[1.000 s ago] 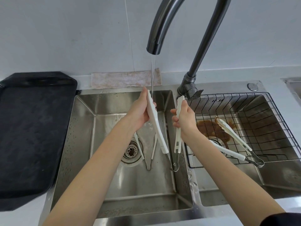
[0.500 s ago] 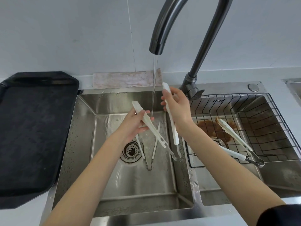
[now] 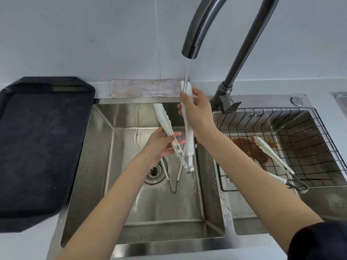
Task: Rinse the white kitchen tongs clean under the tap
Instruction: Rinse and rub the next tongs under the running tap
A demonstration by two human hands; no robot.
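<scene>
Now tongs (image 3: 188,132) between both hands' fingers (image 3: 185,102)

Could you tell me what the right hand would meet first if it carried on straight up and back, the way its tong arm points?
Probably the tap spout: the right hand points its tong arm up the water stream toward it, though depth is uncertain.

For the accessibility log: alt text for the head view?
Two bare hands spread white tongs under a running tap: right hand holds one arm in the stream, left hand the other. More tongs rest in the wire basket.
</scene>
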